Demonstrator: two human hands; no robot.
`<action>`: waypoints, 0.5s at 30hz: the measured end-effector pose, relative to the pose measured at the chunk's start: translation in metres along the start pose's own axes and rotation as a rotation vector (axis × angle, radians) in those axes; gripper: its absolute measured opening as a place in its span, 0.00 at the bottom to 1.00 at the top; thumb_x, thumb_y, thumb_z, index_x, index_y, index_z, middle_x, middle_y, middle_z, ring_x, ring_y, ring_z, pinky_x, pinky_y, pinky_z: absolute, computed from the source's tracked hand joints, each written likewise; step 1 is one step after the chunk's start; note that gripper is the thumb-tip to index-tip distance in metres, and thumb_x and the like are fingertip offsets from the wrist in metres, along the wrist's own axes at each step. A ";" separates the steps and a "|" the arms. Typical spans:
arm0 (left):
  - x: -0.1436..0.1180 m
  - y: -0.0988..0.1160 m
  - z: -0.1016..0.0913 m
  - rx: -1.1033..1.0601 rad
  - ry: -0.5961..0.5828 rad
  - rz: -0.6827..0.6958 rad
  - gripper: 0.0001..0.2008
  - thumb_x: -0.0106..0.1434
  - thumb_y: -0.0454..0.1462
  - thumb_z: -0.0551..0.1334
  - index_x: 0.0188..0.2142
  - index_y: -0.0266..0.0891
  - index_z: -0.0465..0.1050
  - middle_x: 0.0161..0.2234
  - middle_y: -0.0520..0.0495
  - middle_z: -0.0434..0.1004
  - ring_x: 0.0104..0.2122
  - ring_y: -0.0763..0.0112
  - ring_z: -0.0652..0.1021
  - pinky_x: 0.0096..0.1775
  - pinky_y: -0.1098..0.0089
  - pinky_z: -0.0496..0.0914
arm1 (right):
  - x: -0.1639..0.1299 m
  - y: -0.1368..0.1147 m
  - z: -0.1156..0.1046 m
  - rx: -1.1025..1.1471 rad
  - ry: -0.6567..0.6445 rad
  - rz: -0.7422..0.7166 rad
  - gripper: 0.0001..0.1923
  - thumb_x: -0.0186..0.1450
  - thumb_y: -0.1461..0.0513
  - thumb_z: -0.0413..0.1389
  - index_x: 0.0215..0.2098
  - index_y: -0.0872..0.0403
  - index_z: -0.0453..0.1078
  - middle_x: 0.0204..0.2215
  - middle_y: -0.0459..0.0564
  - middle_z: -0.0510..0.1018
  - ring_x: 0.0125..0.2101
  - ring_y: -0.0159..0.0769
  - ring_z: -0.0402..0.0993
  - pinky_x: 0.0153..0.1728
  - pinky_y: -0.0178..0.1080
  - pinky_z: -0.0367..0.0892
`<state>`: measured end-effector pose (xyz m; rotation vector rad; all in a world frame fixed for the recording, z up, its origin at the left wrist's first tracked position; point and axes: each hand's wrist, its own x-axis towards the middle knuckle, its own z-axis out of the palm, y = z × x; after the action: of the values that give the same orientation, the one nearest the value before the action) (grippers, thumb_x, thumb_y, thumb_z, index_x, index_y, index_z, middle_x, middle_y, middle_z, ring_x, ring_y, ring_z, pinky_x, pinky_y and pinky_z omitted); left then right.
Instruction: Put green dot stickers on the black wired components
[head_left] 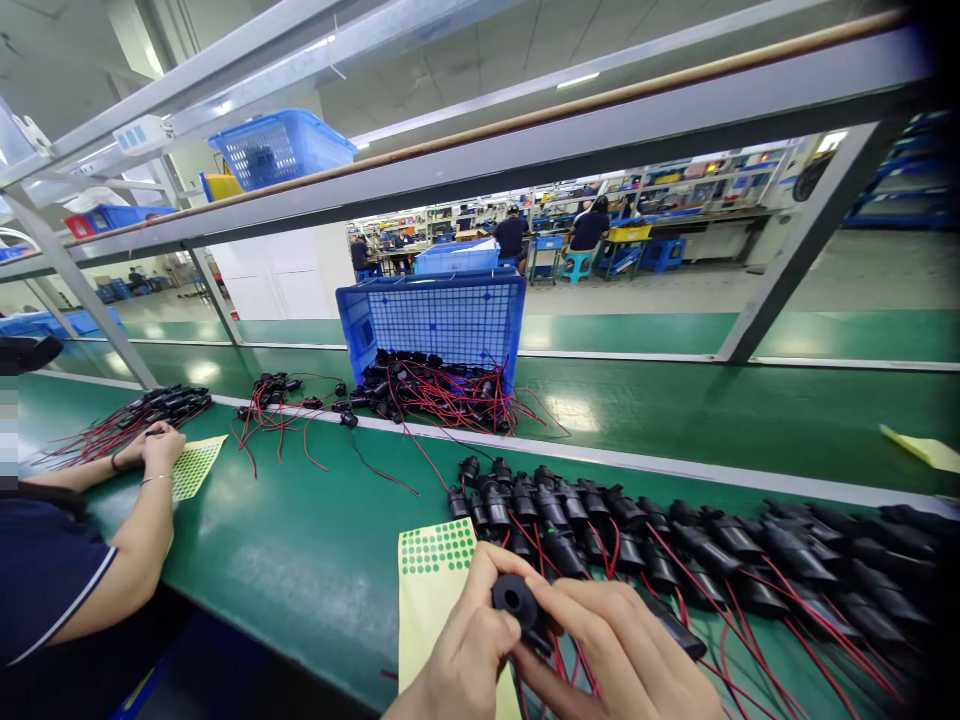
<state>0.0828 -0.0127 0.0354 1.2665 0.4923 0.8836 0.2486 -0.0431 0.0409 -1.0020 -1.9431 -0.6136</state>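
A black cylindrical part [517, 612] with a round hole in its end face is held up near the bottom middle of the head view. My left hand [469, 640] pinches it between thumb and forefinger. From the other side, the fingers of my right hand [622, 645] also close on it; their tips are partly hidden. Red wires hang below the hands. Beneath my left hand lies a pale yellow sheet [424, 630] with rows of green round stickers at its top. Many similar black parts with red wires [562, 550] lie in rows behind and right of my hands.
A blue crate [433, 310] lies on its side, spilling black parts and red wires. At left, a co-worker's hands [157, 450] work over another sticker sheet [199, 468]. Metal shelf rails [480, 150] cross above the green bench [300, 560]. Yellow paper [926, 448] lies far right.
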 end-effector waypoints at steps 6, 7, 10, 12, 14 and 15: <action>0.003 0.004 -0.004 -0.025 -0.032 -0.017 0.18 0.62 0.46 0.60 0.47 0.39 0.65 0.38 0.48 0.62 0.40 0.63 0.64 0.46 0.62 0.59 | 0.003 0.001 -0.001 0.030 -0.048 0.030 0.10 0.70 0.64 0.59 0.48 0.59 0.69 0.33 0.55 0.82 0.32 0.39 0.82 0.33 0.40 0.78; 0.003 0.005 -0.004 -0.025 -0.029 -0.018 0.18 0.62 0.45 0.61 0.47 0.39 0.65 0.39 0.48 0.62 0.40 0.63 0.64 0.46 0.63 0.59 | 0.002 0.001 -0.001 0.031 -0.050 0.029 0.10 0.70 0.65 0.59 0.48 0.59 0.69 0.33 0.55 0.82 0.32 0.39 0.82 0.33 0.40 0.78; 0.003 0.004 -0.003 -0.029 -0.018 -0.020 0.17 0.61 0.44 0.61 0.46 0.39 0.65 0.39 0.48 0.62 0.41 0.63 0.64 0.46 0.63 0.59 | 0.001 0.000 -0.001 0.023 -0.044 0.021 0.10 0.69 0.65 0.59 0.49 0.60 0.69 0.32 0.55 0.81 0.31 0.39 0.81 0.33 0.40 0.77; 0.002 0.001 -0.002 -0.033 -0.013 -0.019 0.16 0.61 0.43 0.60 0.46 0.40 0.65 0.38 0.48 0.62 0.40 0.64 0.64 0.45 0.63 0.59 | 0.000 0.000 0.000 0.016 -0.041 0.012 0.10 0.69 0.65 0.59 0.48 0.60 0.69 0.32 0.55 0.82 0.31 0.39 0.81 0.32 0.40 0.77; 0.002 -0.002 -0.002 -0.039 -0.004 -0.021 0.15 0.62 0.43 0.59 0.46 0.40 0.64 0.37 0.49 0.61 0.39 0.65 0.64 0.44 0.64 0.59 | -0.001 0.000 0.001 0.015 -0.040 0.004 0.10 0.70 0.64 0.59 0.49 0.60 0.69 0.32 0.54 0.81 0.30 0.38 0.81 0.32 0.39 0.77; 0.001 -0.004 -0.002 -0.043 0.004 -0.023 0.15 0.61 0.43 0.59 0.45 0.40 0.64 0.36 0.50 0.61 0.38 0.65 0.64 0.44 0.64 0.59 | -0.002 0.001 0.002 0.018 -0.037 0.002 0.11 0.70 0.64 0.59 0.49 0.59 0.69 0.31 0.54 0.81 0.30 0.38 0.81 0.31 0.38 0.77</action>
<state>0.0838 -0.0108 0.0312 1.2181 0.4875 0.8737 0.2487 -0.0417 0.0382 -1.0105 -1.9768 -0.5787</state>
